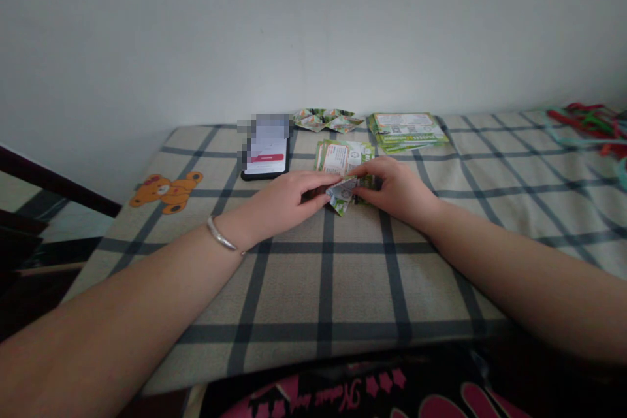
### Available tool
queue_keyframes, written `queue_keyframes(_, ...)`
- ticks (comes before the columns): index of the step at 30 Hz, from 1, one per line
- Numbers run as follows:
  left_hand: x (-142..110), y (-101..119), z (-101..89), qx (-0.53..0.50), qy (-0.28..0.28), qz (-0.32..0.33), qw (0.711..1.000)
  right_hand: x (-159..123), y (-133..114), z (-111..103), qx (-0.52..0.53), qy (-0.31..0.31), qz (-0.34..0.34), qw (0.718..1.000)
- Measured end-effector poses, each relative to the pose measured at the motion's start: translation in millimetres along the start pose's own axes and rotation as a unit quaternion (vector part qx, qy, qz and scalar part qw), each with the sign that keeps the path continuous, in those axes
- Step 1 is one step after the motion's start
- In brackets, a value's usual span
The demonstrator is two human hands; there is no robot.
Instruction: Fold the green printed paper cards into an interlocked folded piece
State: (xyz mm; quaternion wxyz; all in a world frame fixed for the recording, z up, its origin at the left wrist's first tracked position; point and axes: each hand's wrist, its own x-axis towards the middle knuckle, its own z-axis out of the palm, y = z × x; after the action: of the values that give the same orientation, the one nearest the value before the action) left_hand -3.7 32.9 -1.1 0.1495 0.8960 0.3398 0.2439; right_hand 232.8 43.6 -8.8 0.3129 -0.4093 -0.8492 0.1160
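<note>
Between my two hands is a small folded piece of printed paper, pale on its upper face with green printed edges. My left hand pinches its left side between thumb and fingers. On the other side, my right hand grips it with thumb and forefinger. Just behind the folded paper lie several flat green-and-white printed cards, partly covered by my hands. Further back, near the wall, sit several folded paper pieces with the same kind of print.
A phone with a lit, partly blurred screen lies left of the cards. Behind my right hand is a stack of green printed cards. Coloured cords or strips lie at far right. A checked cloth covers the table, with a bear sticker at left.
</note>
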Motion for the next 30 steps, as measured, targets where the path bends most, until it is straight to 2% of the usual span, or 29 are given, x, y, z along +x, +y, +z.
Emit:
queue_keyframes(7,-1.0,-4.9,0.2,0.0,-0.002,0.018,1.0,-4.7,-4.5,-5.0,0.032,-0.006,0.011,0.999)
queue_keyframes(15,-1.9,-4.5,-1.1,-0.02,0.004,0.028,0.999,-5.1,-7.1,-8.4,0.003,-0.018,-0.032,0.999)
queue_keyframes(23,-1.6,-7.6,-2.2,0.006,-0.018,0.058,0.998,-3.5,-4.2,-14.0,-0.035,-0.079,-0.161,0.983)
queue_keyframes(30,-1.9,-10.0,-1.1,0.04,-0.027,0.102,0.994,-4.3,-6.5,-15.2,-0.079,-0.093,-0.205,0.971)
